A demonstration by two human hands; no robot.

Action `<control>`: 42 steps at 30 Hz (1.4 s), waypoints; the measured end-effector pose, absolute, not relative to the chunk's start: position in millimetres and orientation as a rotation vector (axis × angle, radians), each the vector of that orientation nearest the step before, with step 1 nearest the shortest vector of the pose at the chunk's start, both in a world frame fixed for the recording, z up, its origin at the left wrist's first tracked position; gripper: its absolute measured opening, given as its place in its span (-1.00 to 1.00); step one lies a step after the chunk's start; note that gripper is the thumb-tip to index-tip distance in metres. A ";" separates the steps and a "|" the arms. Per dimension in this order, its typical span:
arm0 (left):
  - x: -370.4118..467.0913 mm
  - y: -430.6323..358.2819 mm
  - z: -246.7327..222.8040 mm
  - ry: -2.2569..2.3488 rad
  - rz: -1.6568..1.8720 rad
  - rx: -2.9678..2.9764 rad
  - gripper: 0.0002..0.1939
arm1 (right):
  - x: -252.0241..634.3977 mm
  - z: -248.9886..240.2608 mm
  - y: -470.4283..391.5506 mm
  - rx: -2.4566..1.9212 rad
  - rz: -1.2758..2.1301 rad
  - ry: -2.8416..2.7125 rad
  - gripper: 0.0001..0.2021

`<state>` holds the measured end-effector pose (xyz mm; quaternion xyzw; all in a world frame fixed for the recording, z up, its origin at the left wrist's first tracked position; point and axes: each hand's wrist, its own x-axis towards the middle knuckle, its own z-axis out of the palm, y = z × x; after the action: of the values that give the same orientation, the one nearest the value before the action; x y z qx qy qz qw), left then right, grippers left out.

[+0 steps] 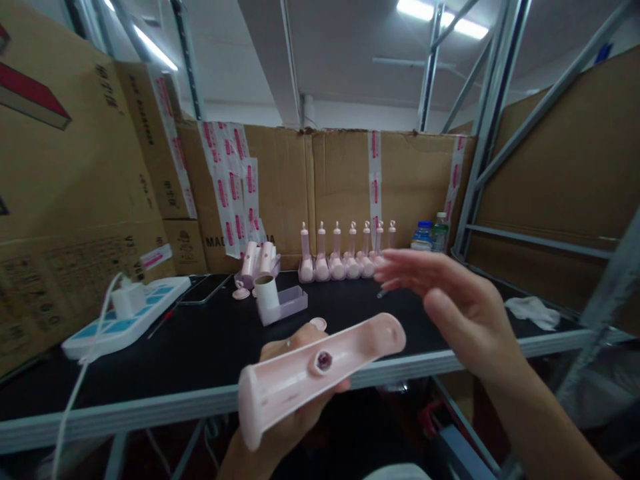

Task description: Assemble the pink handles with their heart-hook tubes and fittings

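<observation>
My left hand (293, 413) is wrapped around a pale pink plastic piece (300, 383), shaped like an open trough with a round cap at one end. A small raised ring with a dark reddish centre sits midway along its hollow. The piece tilts up to the right, in front of the table edge. My right hand (460, 307) hovers to its right with fingers stretched out and holds nothing. Beyond my left hand lies a small pink disc (319, 324). A white cylinder (267, 293) stands at one end of a translucent tray (294, 303).
Several pink units with upright stems (337, 267) line the back. More pink tubes (257, 260) lean at left, near a pink ringed cap (241, 291). A power strip (165, 293), phone (203, 291), bottles (423, 235) and white tissue (533, 311) rest on the black table (210, 347).
</observation>
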<state>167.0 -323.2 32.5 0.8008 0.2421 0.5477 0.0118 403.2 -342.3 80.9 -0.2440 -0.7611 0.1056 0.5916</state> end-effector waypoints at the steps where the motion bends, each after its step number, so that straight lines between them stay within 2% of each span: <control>1: 163.5 -320.0 31.6 0.777 1.725 2.503 -0.44 | 411.6 81.0 -330.5 -0.623 0.201 -1.703 -0.63; 5: 147.2 -303.5 17.5 0.960 1.714 2.539 -0.47 | 451.3 63.6 -259.7 -0.960 -0.071 -1.899 -0.69; 10: 142.9 -291.0 5.2 0.934 1.715 2.580 -0.58 | 491.5 10.9 -169.0 -1.335 -0.257 -2.387 -0.50; 15: 152.8 -294.1 8.9 0.730 1.745 2.596 -0.67 | 502.5 -18.3 -140.4 -1.380 -0.245 -2.519 -0.74; 19: 158.1 -300.9 11.9 0.684 1.769 2.526 -0.66 | 494.3 -9.9 -155.8 -1.269 -0.314 -2.375 -0.85; 22: 163.5 -306.1 15.6 0.690 1.722 2.412 -0.59 | 477.4 17.4 -190.9 -1.110 -0.232 -2.023 -0.87; 25: 169.7 -309.4 19.0 0.619 1.710 2.337 -0.55 | 450.4 57.6 -245.9 -0.813 -0.040 -1.635 -0.80; 30: 174.2 -314.7 23.1 0.606 1.671 2.423 -0.54 | 397.5 107.4 -328.2 -0.280 0.109 -1.344 -0.87; 36: 174.5 -324.9 27.9 0.807 1.600 2.470 -0.51 | 353.7 101.7 -354.5 -0.209 0.216 -1.269 -0.85; 42: 179.1 -330.6 28.9 0.901 1.544 2.457 -0.45 | 328.7 100.9 -355.0 -0.172 0.482 -1.151 -0.86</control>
<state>179.1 -330.6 28.9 0.8076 0.2960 0.5074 0.0519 328.7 -355.0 100.9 -0.0805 -0.5380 0.2254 0.8083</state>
